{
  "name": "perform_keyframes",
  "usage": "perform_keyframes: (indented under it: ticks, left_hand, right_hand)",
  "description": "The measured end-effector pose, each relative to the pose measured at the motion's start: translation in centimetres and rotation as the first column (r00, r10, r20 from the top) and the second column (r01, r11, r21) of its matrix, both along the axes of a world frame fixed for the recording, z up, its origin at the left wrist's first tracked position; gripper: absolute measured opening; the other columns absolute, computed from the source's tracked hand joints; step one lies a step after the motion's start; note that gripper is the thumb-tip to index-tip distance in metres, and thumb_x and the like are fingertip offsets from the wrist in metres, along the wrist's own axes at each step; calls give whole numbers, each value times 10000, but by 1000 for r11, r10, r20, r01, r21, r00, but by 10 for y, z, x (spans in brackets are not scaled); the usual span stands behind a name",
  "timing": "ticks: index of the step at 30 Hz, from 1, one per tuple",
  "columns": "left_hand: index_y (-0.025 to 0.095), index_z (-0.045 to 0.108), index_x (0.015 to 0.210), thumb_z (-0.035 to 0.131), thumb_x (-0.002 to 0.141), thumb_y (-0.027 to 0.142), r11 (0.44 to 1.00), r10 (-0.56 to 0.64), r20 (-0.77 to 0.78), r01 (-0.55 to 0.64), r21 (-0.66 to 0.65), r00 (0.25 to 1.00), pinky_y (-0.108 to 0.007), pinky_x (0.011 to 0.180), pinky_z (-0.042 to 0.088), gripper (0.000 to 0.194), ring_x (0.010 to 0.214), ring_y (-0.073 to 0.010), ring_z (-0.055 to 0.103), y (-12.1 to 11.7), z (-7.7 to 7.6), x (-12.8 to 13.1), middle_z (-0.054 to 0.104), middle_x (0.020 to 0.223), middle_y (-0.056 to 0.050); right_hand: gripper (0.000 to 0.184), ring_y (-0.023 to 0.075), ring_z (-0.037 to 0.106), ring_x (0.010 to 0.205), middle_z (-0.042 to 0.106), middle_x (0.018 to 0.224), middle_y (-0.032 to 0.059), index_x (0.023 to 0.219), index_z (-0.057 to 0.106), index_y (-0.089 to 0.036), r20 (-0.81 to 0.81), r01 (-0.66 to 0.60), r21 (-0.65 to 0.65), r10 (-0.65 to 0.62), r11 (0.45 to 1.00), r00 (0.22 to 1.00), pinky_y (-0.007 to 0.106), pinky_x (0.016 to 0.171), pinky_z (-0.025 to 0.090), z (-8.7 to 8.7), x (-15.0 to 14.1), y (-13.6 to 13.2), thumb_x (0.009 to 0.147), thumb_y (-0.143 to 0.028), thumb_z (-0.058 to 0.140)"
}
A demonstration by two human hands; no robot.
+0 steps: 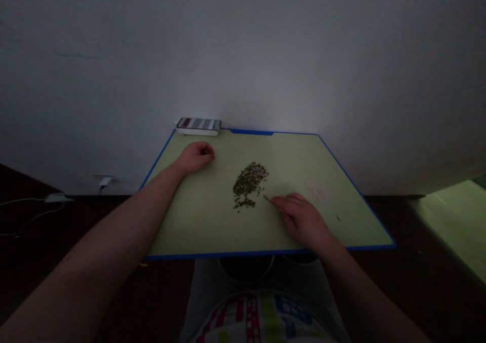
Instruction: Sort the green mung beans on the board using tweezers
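A pile of small dark green grains lies in the middle of a pale green table with a blue rim. My right hand rests on the table just right of the pile, fingers closed round a thin stick-like tool whose tip points at the pile's lower edge. My left hand lies on the table's far left, curled into a loose fist with nothing visible in it. A faint patch of pale grains sits to the right, beyond my right hand.
A phone lies on a white block at the table's far left corner against the wall. A charger and cable lie on the dark floor at left. Another pale green surface shows at right. A bowl rim peeks out under the table's near edge.
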State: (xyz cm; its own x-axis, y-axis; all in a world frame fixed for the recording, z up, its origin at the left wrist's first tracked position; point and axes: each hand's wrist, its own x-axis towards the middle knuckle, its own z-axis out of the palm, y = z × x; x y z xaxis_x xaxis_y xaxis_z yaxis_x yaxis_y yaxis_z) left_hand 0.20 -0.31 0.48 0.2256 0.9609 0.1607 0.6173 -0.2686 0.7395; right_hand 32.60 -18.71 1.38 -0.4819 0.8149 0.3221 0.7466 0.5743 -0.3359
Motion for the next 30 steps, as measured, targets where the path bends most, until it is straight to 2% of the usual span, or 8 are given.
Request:
perform_keyframes:
  ticks: [7, 17, 30]
  left_hand:
    - [160, 624, 731, 596, 633, 328, 1000, -13, -5, 13, 2, 1000, -261, 557, 382, 197, 576, -118, 474, 1, -1, -1, 558, 623, 5]
    - [166, 620, 730, 599, 633, 331, 1000, -14, -5, 14, -2, 1000, -262, 567, 374, 192, 586, -121, 470, 2, -3, -1, 556, 625, 4]
    - [158, 629, 741, 597, 632, 325, 1000, 2, -16, -2, -9, 1000, -273, 576, 374, 203, 586, -126, 472, -1, 1, 0, 555, 634, -1]
  right_hand:
    - [406, 201, 607, 960, 721, 1092, 80, 1209, 645, -161, -8, 4, -17, -4, 1000, 1000, 384, 860, 502, 3, -14, 4, 880, -82, 422]
    - [402, 202, 635, 898, 730, 998, 93, 1193, 661, -156, -22, 137, -76, -139, 988, 990, 366, 822, 517, 4, -16, 9, 861, -91, 445]
    - [368, 200, 623, 880, 731, 939, 97, 1177, 666, -132, -55, 42, -83, -47, 996, 997, 348, 775, 509, 6, -16, 8, 892, -118, 434]
